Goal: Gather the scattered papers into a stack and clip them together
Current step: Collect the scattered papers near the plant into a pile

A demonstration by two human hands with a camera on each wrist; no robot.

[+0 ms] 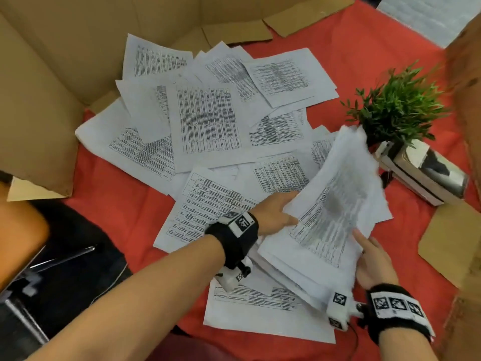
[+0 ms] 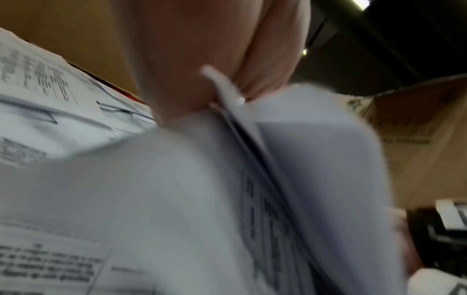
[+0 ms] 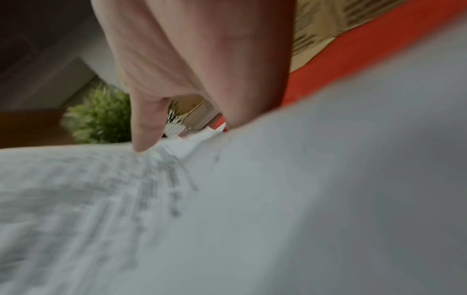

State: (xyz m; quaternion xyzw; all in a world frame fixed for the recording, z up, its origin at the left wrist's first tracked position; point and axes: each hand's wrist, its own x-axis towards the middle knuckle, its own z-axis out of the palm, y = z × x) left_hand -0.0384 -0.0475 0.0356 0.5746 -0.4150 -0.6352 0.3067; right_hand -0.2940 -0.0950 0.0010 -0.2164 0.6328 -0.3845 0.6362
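Observation:
A bundle of gathered printed sheets (image 1: pixel 335 204) is lifted and tilted above the red cloth, blurred by motion. My left hand (image 1: pixel 276 212) grips its left edge, thumb on top, the other fingers hidden beneath; the left wrist view shows the sheets (image 2: pixel 316 159) pinched in that hand (image 2: pixel 215 59). My right hand (image 1: pixel 369 256) holds the bundle's lower right edge, thumb on the top page, and the right wrist view shows the thumb (image 3: pixel 144 127) pressing the paper (image 3: pixel 227 219). Many loose printed papers (image 1: pixel 208 121) lie scattered across the cloth. No clip shows in any view.
A red cloth (image 1: pixel 117 199) covers the table. A large open cardboard box (image 1: pixel 46 74) stands at the left and back. A green potted plant (image 1: pixel 398 105) and a shiny box-like object (image 1: pixel 421 170) sit at the right. Cardboard pieces (image 1: pixel 453 238) lie by the right edge.

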